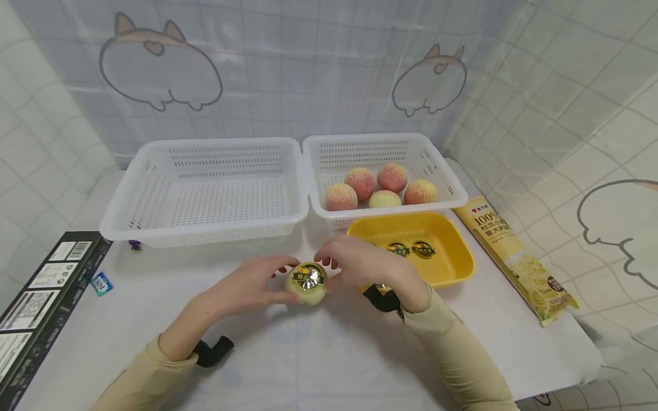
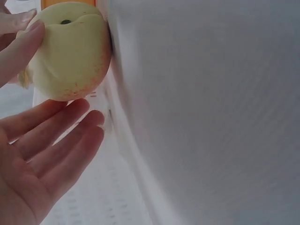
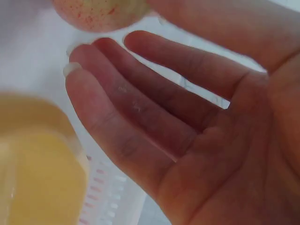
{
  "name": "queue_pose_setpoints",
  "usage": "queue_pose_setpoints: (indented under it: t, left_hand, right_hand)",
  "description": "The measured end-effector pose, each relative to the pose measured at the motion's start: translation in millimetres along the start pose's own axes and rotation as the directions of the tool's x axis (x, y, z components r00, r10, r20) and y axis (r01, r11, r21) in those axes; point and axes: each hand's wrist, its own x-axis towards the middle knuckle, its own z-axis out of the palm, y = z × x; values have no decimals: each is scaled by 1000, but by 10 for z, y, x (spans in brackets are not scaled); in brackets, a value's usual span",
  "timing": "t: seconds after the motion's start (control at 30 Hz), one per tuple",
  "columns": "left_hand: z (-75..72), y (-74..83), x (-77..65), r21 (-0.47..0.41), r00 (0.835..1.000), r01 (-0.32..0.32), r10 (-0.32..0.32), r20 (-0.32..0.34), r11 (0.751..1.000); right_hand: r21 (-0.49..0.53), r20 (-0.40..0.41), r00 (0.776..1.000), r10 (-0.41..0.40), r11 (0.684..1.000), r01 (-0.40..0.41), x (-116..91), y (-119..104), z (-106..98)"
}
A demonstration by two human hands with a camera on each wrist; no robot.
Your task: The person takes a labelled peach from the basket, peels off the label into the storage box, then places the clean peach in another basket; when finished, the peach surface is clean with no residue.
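A pale yellow peach (image 1: 307, 291) sits between both hands at the table's middle. On its top is a shiny round black-and-gold sticker (image 1: 310, 276). My left hand (image 1: 247, 288) holds the peach from the left, thumb on the near side and fingertips at the far side. From the right, my right hand (image 1: 362, 262) touches it with the thumb; its other fingers stay loosely extended, as the right wrist view shows. In the left wrist view the peach (image 2: 70, 51) has a faint red blush and a dark stem spot.
Several peaches (image 1: 360, 182) lie in the right white basket (image 1: 380, 138); the left white basket (image 1: 231, 191) stands beside it. Round stickers (image 1: 424, 249) lie in a yellow tray (image 1: 452, 262). A yellow pasta packet (image 1: 514, 257) is at the right, a black box (image 1: 46, 302) at the left.
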Motion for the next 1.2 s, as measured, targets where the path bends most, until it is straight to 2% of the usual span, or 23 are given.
queue_pose_setpoints:
  t: [0.17,0.3,0.5,0.77,1.03,1.2]
  left_hand:
    - [28,5,-5,-42,999,47,-47,5,998]
    - [50,1,-9,-33,999,33,-33,3,999]
    - [70,6,-10,16,1000,-9,9,-10,1000]
    - [58,5,-15,22,1000,5,-5,-12,1000]
    - [54,-5,-23,7,999,39,-39,2,999]
    - [54,30,6,-12,999,41,-40,5,999]
  right_hand:
    - [12,7,1000,2,1000,-3,-31,0,-30]
    - [5,-14,999,-41,999,41,3,6,-16]
    - [28,-125,988,-90,995,94,78,-6,22]
    - [40,-160,982,-104,993,112,76,-43,9]
    - [51,-162,975,-151,986,161,-4,-22,-87]
    - [127,-178,972,-152,976,176,-155,18,-282]
